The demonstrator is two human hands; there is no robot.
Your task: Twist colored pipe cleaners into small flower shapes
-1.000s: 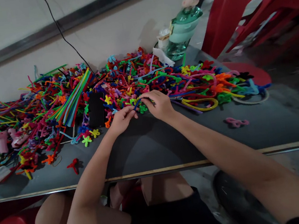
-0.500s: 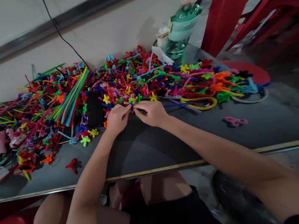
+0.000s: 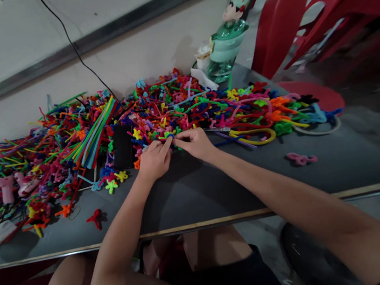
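Observation:
My left hand (image 3: 154, 159) and my right hand (image 3: 195, 143) meet fingertip to fingertip at the near edge of a big heap of coloured pipe cleaners (image 3: 171, 112). Both hands pinch a small blue pipe cleaner piece (image 3: 170, 137) between them. The fingers of each hand are curled and pressed together on it. Bent flower shapes in yellow, green and orange lie just left of my left hand (image 3: 115, 179). A bundle of straight pipe cleaners (image 3: 94, 130) lies slanted on the heap further left.
The dark table (image 3: 200, 193) has a pale front edge above my knees. A black phone (image 3: 122, 146), a red flower (image 3: 94, 218), a pink twist (image 3: 300, 160), a green bottle with a figure lid (image 3: 227, 45) and red plastic chairs (image 3: 286, 20) are around.
My hands drew together and slid slightly toward me at the heap's edge, then closed on the blue piece. The camera tilted down a little.

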